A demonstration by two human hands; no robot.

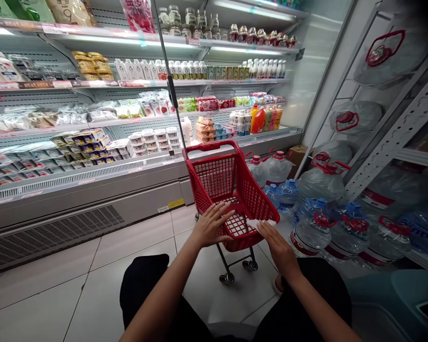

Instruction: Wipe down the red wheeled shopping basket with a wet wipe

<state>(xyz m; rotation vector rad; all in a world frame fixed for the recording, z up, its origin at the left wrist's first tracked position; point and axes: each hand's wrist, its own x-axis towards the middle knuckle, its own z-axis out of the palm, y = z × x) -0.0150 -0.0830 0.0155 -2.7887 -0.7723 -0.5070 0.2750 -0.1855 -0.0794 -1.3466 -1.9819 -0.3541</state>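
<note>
A red plastic shopping cart (258, 199) with a lattice basket and small wheels stands on the floor in front of me. My left hand (214, 224) is open, fingers spread, over the near left side of the basket and holding nothing. At the near right corner, my right hand (276, 244) has its fingers together on a crumpled white cloth (259, 223), pressing it against the basket's rim. Whether the cloth is fabric or paper I cannot tell. A thin dark pole (164, 52) rises from the cart's far left corner.
A refrigerated display case (146, 187) with stocked shelves runs along the back. Large water bottles (310, 235) with red handles stand close on the right, beside a white metal rack (388, 133). A blue-green plastic object (395, 294) is at lower right.
</note>
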